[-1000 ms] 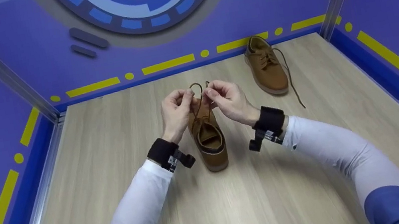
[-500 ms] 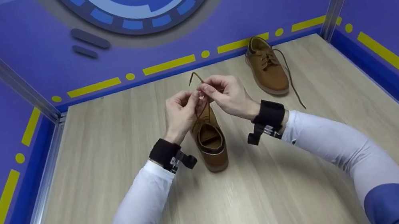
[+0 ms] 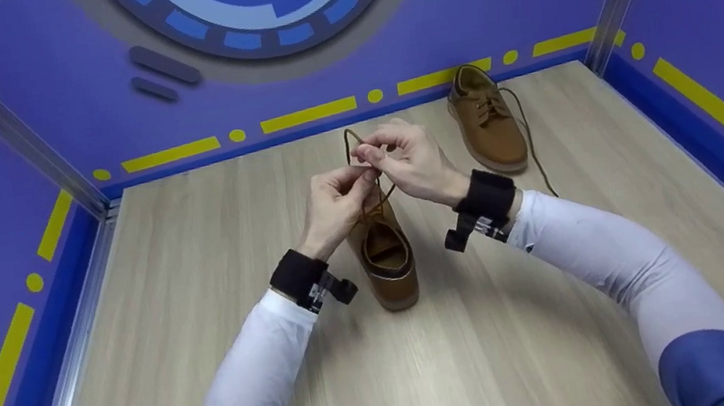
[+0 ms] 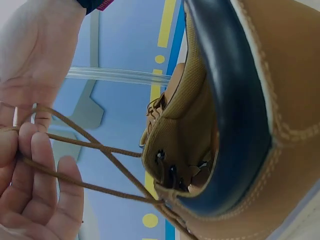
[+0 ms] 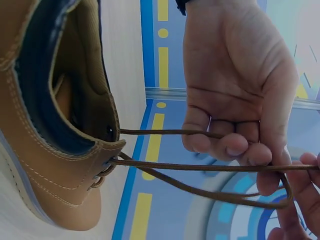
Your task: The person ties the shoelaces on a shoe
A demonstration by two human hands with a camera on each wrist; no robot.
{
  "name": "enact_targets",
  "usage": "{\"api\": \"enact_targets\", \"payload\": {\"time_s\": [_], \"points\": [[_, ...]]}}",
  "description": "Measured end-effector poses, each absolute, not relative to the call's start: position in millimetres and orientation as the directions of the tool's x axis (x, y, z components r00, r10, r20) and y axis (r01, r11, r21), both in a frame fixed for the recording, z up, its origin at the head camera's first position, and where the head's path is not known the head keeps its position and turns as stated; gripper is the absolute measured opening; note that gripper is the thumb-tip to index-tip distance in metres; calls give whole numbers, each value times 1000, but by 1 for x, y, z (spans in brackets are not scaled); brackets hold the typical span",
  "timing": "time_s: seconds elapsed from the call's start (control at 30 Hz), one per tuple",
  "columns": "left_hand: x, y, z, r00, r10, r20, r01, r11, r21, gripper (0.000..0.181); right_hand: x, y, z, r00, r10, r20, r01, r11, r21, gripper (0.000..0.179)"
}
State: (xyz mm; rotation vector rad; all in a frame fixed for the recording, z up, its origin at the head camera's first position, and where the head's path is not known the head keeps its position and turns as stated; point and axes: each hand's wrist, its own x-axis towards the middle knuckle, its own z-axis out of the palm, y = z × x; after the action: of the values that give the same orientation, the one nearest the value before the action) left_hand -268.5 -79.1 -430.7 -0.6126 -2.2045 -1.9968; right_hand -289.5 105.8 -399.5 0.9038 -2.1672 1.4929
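Observation:
A brown leather shoe [image 3: 395, 293] stands on the table with its heel toward me. Its brown lace [image 4: 90, 185] rises from the upper eyelets to both hands, held taut in crossing strands. My left hand [image 3: 333, 208] pinches the lace between thumb and index finger just above the shoe's front. Close against it and slightly higher, my right hand [image 3: 417, 160] also pinches the lace, which arches over beyond the fingertips. In the right wrist view, one lace strand [image 5: 200, 167] runs straight from the shoe to the right fingers [image 5: 305, 192], and another bends back below it.
A second matching shoe [image 3: 489, 126], laced with one long loose end, stands at the back right near the wall. Blue printed panels [image 3: 284, 91] enclose the wood-grain table [image 3: 212, 272] at the back and sides.
Both hands held separate lace parts apart, then came together. The left hand has shifted slightly right; the right hand has risen a little above it. The shoes stay in place.

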Motion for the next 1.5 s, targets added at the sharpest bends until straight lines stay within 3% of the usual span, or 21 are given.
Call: {"api": "enact_targets", "payload": {"time_s": [0.2,0.37,0.57,0.7,0.97,1.5], "points": [[-268,-80,-429,-894,248,374,400,60,915,19,-295,100,-397,-738,-345,579,-665,234,-709,15],[-270,-78,-430,-894,195,403,429,113,896,27,-296,97,-399,-737,-390,552,-654,204,-729,15],[-272,-78,-432,-895,146,422,432,46,901,27,-298,108,-412,-807,-415,420,-550,267,-792,26],[-272,-77,-432,-894,129,430,442,84,893,28,-301,123,-426,-832,-458,314,-480,308,-822,37],[-271,-75,-432,-907,110,408,414,38,910,26,-306,138,-457,-776,-615,139,-328,206,-922,26],[-273,-77,-434,-917,88,390,395,58,917,26,-293,138,-458,-824,-491,283,-374,96,-922,22]]}}
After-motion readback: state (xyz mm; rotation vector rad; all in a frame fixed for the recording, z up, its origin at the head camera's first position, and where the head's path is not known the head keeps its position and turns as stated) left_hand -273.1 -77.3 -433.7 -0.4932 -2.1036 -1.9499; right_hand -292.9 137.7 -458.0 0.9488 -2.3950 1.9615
